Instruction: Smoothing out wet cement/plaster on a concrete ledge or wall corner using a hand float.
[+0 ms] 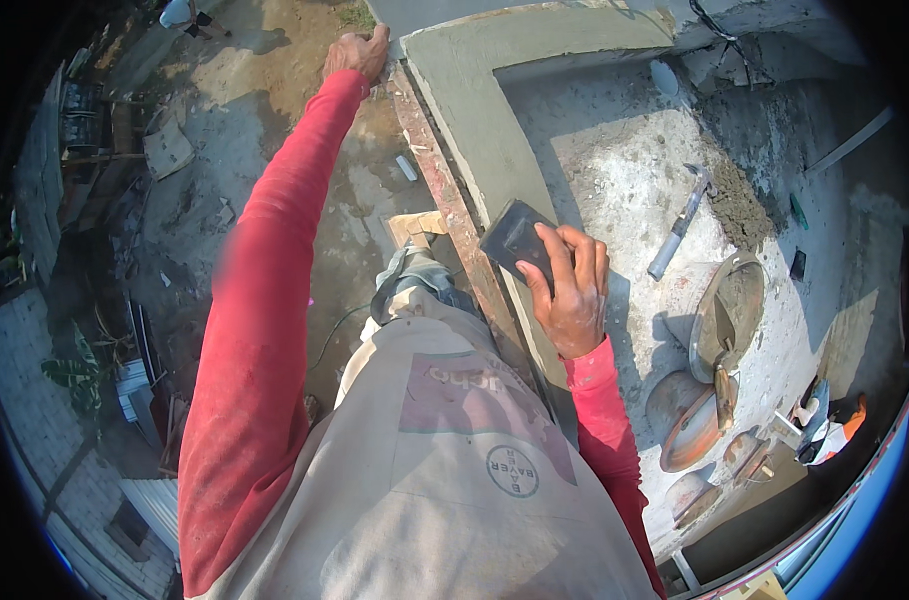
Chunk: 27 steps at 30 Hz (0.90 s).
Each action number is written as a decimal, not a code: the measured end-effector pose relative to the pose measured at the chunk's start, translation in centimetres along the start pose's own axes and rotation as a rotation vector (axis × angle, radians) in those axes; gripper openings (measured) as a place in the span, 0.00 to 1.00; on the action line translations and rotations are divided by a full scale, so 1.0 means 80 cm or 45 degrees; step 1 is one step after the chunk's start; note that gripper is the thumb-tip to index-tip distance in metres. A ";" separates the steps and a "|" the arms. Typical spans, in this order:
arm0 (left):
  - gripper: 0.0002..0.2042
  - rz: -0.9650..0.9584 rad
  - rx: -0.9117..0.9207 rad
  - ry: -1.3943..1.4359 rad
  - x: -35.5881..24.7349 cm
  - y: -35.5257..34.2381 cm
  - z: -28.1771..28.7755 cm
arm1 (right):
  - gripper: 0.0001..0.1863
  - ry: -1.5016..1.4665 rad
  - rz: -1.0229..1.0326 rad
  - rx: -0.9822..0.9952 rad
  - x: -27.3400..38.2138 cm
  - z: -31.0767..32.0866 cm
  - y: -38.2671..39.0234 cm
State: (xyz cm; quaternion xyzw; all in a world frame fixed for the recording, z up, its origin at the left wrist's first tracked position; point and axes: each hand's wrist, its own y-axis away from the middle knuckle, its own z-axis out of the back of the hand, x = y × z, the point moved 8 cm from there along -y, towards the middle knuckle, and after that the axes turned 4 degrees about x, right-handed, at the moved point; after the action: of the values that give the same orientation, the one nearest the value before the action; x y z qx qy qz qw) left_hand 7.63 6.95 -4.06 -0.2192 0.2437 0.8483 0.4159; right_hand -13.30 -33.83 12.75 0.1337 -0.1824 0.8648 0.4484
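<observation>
My right hand (575, 290) grips a dark, flat rectangular block (518, 240), its fingers and thumb spread over the near side. The block lies against the smooth grey mortar on the top of a low wall (515, 150). Far ahead, my left hand (358, 55) is closed beside the wall's far left corner; what its fingers hold, if anything, is hidden. A worn wooden board (445, 175) runs along the wall's left side, between my two hands.
Right of the wall, a hammer (678, 225) lies near a mortar heap (740, 205). Behind it are a mortar-coated basin (750, 290) holding a trowel (723, 330) and a reddish bowl (687, 440). Ground lies far below on the left, with a person (178, 14) at the top.
</observation>
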 end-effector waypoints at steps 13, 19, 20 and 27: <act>0.36 0.017 -0.106 0.037 -0.008 0.006 0.007 | 0.24 0.056 -0.208 0.013 0.000 -0.001 0.038; 0.37 0.086 0.034 0.060 0.003 0.001 -0.003 | 0.24 0.056 -0.373 -0.098 0.000 0.002 0.045; 0.37 0.031 -0.013 0.045 -0.001 0.000 0.000 | 0.25 0.063 -0.387 -0.158 0.000 0.008 0.051; 0.36 0.065 0.051 0.067 0.003 -0.003 -0.007 | 0.25 0.076 -0.463 -0.171 -0.008 -0.002 0.035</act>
State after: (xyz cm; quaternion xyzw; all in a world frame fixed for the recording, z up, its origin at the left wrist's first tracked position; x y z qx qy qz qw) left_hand 7.80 6.92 -4.71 -0.2268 0.2771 0.8476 0.3917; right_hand -15.26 -35.73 11.83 0.1085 -0.1992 0.7591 0.6102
